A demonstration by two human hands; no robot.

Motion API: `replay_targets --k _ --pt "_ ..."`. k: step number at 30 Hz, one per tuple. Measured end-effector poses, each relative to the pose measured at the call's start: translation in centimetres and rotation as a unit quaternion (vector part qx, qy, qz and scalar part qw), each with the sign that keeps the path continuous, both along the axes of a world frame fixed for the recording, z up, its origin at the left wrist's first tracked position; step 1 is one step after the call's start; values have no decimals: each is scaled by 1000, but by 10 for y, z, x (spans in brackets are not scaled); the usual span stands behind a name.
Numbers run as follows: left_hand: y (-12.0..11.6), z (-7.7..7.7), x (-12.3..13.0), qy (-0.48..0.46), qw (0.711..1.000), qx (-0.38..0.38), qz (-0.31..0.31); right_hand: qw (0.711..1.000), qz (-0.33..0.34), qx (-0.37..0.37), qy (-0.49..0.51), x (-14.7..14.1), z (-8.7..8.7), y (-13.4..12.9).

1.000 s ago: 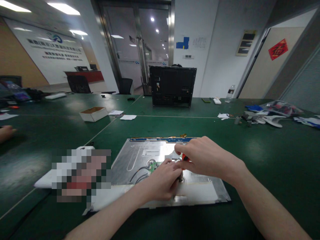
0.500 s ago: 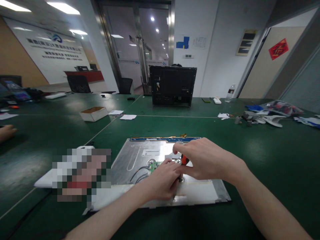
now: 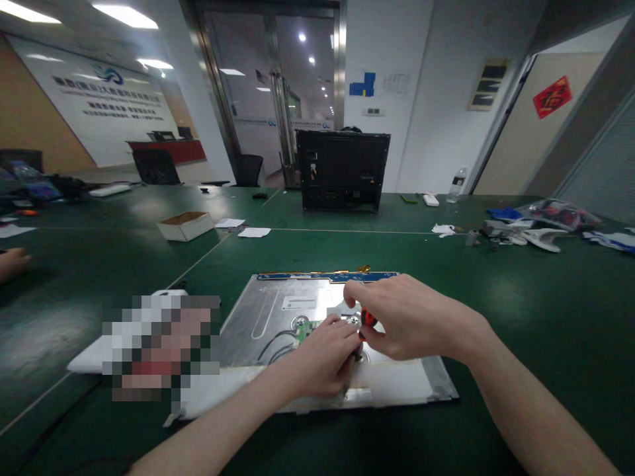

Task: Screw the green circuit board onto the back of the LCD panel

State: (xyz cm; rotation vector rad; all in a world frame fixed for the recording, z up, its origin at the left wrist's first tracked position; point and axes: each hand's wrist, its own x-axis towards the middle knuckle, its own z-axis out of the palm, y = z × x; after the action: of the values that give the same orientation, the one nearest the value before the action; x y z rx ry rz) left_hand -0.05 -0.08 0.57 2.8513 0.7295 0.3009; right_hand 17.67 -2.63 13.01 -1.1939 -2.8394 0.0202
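A flat silver metal panel (image 3: 243, 317) lies on the green table, with a blue circuit strip (image 3: 327, 277) along its far edge. My right hand (image 3: 401, 317) is closed round the red and black handle of a screwdriver (image 3: 368, 317) above the panel's middle. Right beside it, my left hand (image 3: 330, 354) rests low over the panel, its fingers bent near the screwdriver's lower end; what they grip, if anything, is hidden. A small green board (image 3: 305, 329) with dark cables shows just left of my left hand.
Behind the panel stands a black monitor housing (image 3: 344, 168). An open white box (image 3: 186, 226) and papers (image 3: 254, 232) lie to the left, a bottle (image 3: 457, 185) and assorted parts (image 3: 501, 231) to the right. Another person's hand (image 3: 14, 263) is at the left edge.
My right hand's fingers have shifted slightly round the handle, and more of the red and black handle shows. My left hand stays in place.
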Motion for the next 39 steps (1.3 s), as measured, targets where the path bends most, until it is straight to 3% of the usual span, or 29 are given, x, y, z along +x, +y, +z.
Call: replay_targets --k 3,10,16,22,30,35,39 --pt "0 0 0 0 1000 4 2 1000 10 -7 1 1 0 -1" --pt "-1 6 1 -4 1000 0 1 996 -79 21 -46 -5 0 2" --pt "-2 5 1 -2 1000 0 5 998 -44 31 -27 -4 -2 3" --pt "-1 2 0 7 1000 11 1 1000 9 -6 3 3 1 2" --pt "-2 4 0 -5 1000 -4 4 996 -61 47 -35 -4 -1 2" --pt "-1 4 1 8 1000 -1 10 997 -45 46 -32 -6 -2 3" --pt "0 0 0 5 1000 13 3 1000 -13 0 -16 -2 0 3"
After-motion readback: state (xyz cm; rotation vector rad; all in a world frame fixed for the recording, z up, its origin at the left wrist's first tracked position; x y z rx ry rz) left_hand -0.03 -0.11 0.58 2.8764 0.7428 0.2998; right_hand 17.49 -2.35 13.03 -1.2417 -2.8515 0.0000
